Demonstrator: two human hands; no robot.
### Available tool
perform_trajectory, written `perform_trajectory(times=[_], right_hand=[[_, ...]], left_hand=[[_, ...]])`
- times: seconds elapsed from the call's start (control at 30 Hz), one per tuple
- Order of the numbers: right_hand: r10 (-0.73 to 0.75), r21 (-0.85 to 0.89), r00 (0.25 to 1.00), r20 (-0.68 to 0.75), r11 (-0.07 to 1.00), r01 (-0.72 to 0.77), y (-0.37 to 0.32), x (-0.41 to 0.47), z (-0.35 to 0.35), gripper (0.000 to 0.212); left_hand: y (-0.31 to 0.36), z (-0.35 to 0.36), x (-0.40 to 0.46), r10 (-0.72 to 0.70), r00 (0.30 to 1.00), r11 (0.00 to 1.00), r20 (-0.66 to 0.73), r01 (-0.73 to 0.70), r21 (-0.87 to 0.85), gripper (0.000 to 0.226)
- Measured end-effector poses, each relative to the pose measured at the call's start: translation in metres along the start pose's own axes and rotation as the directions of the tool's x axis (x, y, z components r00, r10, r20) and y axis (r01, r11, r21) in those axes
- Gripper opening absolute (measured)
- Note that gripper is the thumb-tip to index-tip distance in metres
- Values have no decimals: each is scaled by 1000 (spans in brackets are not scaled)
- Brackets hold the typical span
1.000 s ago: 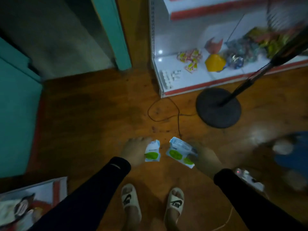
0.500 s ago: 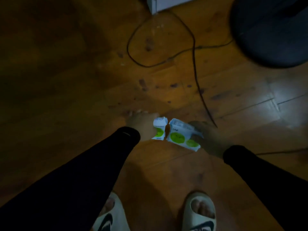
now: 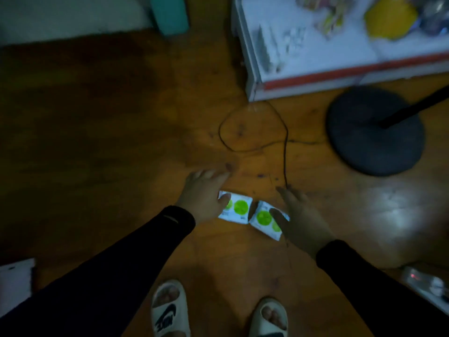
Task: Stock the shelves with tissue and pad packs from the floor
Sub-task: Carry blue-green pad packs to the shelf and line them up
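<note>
Two white packs with green circles lie side by side on the wooden floor (image 3: pixel 121 132) at lower centre of the frame, edges nearly touching; the left hand (image 3: pixel 202 194) is spread flat, fingers straight, thumb resting on the left pack (image 3: pixel 237 208), gripping nothing; the right hand (image 3: pixel 301 220) is likewise released, fingers extended, covering part of the right pack (image 3: pixel 263 218); the white shelf unit (image 3: pixel 315 80) stands at upper right, a dark round stand base (image 3: pixel 374 132) beside it, a black cable (image 3: pixel 286 152) looping between; pale sandals (image 3: pixel 167 310) show at the bottom edge.
</note>
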State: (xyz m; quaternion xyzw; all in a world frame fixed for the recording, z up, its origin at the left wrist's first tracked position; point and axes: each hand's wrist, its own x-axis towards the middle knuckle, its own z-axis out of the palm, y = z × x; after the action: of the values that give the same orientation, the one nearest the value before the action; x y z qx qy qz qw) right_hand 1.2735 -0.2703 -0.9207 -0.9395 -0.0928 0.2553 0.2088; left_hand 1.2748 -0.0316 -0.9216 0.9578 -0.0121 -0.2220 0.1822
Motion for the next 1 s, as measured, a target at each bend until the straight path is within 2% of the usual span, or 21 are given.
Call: perform_trajectory(times=[0.13, 0.23, 0.33, 0.47, 0.53, 0.7, 0.83, 1.0], right_hand=[[-264, -21, 955, -137, 964, 264, -124, -27, -130, 55], [-457, -80, 849, -267, 888, 453, -230, -53, -234, 53], [-602, -141, 711, -364, 790, 597, -334, -96, -323, 55], [-753, -211, 527, -395, 632, 746, -439, -172, -405, 54], [-816, -238, 433, -384, 540, 807, -476, -213, -430, 53], [-906, -225, 252, -342, 339, 913, -575, -318, -453, 57], [-949, -153, 71, -307, 123, 981, -658, -406, -443, 55], [-940, -93, -214, -265, -196, 976, -732, -511, -406, 54]], left_hand=[[16, -160, -79, -14, 981, 997, -194, 0, -72, 65], [21, -284, -144, -30, 934, 996, -356, -2, -91, 61], [24, -395, -222, -82, 835, 996, -545, 58, -60, 60], [32, -503, -348, -141, 681, 977, -719, 215, 11, 65], [42, -535, -422, -177, 588, 951, -790, 308, 16, 62], [73, -583, -621, -251, 323, 854, -912, 518, -52, 48], [97, -593, -768, -345, 157, 726, -926, 669, -157, 51], [111, -565, -910, -481, -55, 494, -875, 807, -323, 63]])
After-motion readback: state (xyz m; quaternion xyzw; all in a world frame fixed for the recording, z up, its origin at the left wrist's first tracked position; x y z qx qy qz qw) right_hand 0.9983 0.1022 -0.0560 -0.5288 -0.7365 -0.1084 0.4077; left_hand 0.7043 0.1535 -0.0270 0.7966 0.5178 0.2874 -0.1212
